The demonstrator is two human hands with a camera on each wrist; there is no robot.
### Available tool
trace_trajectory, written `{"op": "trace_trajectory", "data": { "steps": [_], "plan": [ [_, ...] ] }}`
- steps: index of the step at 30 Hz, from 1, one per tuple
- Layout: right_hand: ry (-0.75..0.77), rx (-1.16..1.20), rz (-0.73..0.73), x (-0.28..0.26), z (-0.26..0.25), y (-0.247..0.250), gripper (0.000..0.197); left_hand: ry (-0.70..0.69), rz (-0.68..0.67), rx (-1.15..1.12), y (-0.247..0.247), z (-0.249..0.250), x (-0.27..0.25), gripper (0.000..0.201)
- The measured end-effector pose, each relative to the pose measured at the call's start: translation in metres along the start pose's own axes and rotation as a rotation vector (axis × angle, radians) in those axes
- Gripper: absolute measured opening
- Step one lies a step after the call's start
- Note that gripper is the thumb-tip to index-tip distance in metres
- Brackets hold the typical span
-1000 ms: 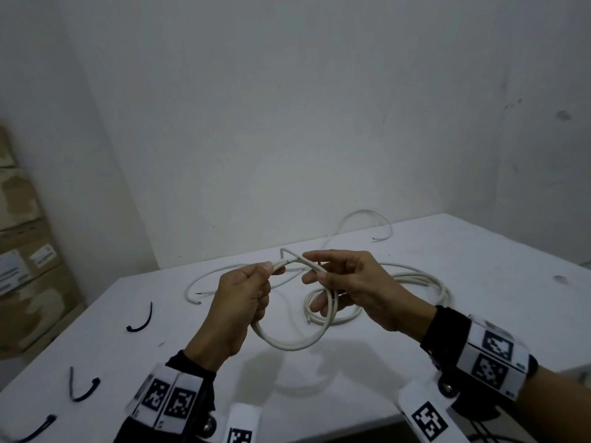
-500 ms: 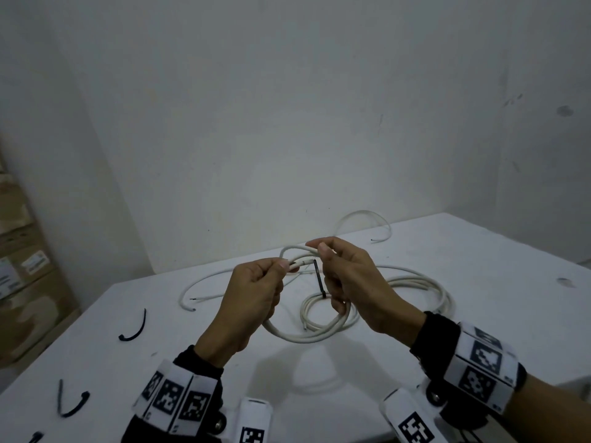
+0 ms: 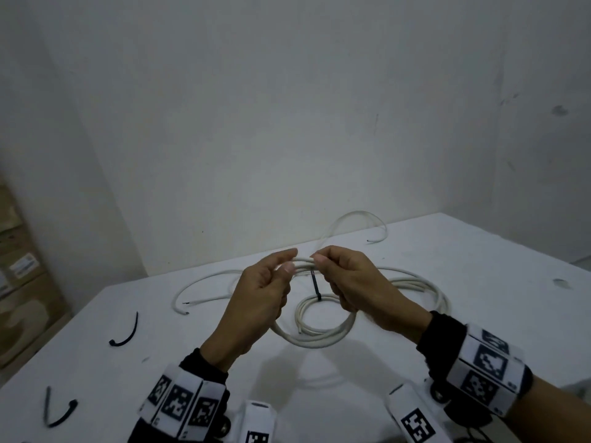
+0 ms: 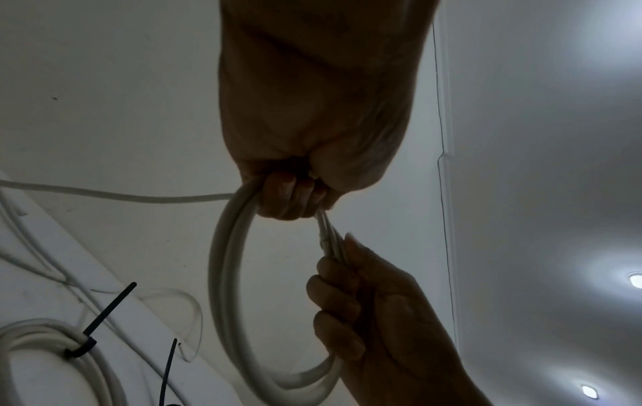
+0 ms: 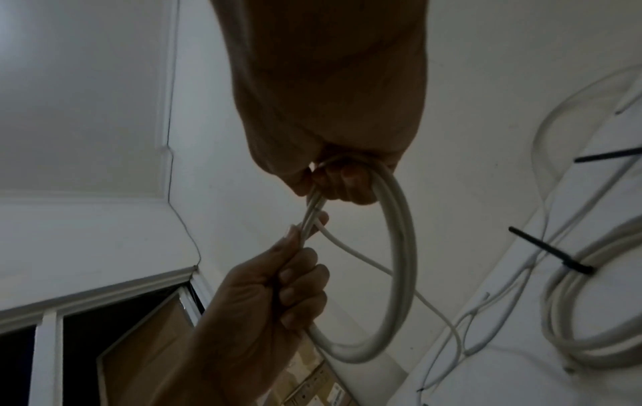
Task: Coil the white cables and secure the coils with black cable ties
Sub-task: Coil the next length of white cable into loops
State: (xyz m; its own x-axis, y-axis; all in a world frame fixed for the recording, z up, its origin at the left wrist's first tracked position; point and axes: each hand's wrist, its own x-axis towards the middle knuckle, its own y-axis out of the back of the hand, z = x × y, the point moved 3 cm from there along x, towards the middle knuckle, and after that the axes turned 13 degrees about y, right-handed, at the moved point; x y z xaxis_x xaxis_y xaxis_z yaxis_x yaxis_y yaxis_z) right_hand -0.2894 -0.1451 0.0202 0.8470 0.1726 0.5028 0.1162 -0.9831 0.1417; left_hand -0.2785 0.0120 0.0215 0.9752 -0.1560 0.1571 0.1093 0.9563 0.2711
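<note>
Both hands hold one white cable coil [image 3: 311, 337] up above the white table [image 3: 479, 282]. Left hand [image 3: 256, 302] has its fingers curled round the top of the coil, with the thumb pressed on the strands. Right hand [image 3: 348, 282] pinches the same strands just beside it, fingers curled round them too. The two hands almost touch at the top. The coil hangs down in a round loop between them, and one loose strand runs off to the side.

On the table behind the hands lies another coil [image 3: 412, 282] of white cable, with a black cable tie [image 3: 315, 286] closed round it. The tie's tail sticks up. More loose white cable [image 3: 204, 282] lies curved across the far part of the table.

Near the left edge of the table lie two loose black ties, one [image 3: 126, 330] farther back and one [image 3: 59, 410] close to the person. Cardboard boxes [image 3: 19, 282] stand by the wall on the left.
</note>
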Motion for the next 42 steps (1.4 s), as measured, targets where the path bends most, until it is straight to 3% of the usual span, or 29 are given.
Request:
{"op": "trace_trajectory", "data": {
  "steps": [3,7,12,16,20,25,28,31,34,36,39,42],
  "plan": [
    [0.036,-0.163,-0.045,0.001,-0.003,0.001,0.024,-0.048,0.036,0.078,0.0,0.001,0.004,0.018],
    [0.13,-0.506,-0.186,0.009,-0.012,0.003,0.013,-0.108,0.092,0.146,0.001,0.007,0.005,0.015],
    [0.149,-0.581,-0.225,0.02,-0.02,0.006,0.027,-0.122,0.119,0.122,0.001,0.016,0.007,0.014],
    [0.167,-0.502,-0.204,0.027,-0.025,0.009,0.028,-0.166,0.155,0.147,0.002,0.028,0.008,0.015],
    [0.297,-0.419,-0.086,0.032,-0.037,0.011,0.033,-0.35,0.284,0.282,0.005,0.058,0.004,0.015],
    [0.451,-0.331,-0.012,0.042,-0.062,0.014,0.034,-0.732,0.522,0.529,0.015,0.097,-0.001,0.022],
    [0.49,-0.307,-0.022,0.043,-0.066,0.014,0.033,-0.813,0.583,0.691,0.021,0.1,-0.001,0.029],
    [0.449,-0.251,-0.06,0.042,-0.064,0.014,0.032,-0.712,0.414,0.687,0.026,0.097,0.003,0.025],
    [0.399,-0.23,-0.081,0.045,-0.064,0.014,0.032,-0.322,-0.018,0.356,0.024,0.092,0.007,0.026],
    [0.373,-0.226,-0.087,0.048,-0.066,0.013,0.033,-0.141,-0.158,0.102,0.022,0.09,0.007,0.027],
    [0.328,-0.203,-0.08,0.051,-0.064,0.012,0.033,-0.065,-0.165,0.022,0.021,0.087,0.01,0.035],
    [0.32,-0.282,-0.077,0.054,-0.063,0.01,0.023,-0.076,-0.051,0.013,0.019,0.083,0.014,0.036]
  ]
}}
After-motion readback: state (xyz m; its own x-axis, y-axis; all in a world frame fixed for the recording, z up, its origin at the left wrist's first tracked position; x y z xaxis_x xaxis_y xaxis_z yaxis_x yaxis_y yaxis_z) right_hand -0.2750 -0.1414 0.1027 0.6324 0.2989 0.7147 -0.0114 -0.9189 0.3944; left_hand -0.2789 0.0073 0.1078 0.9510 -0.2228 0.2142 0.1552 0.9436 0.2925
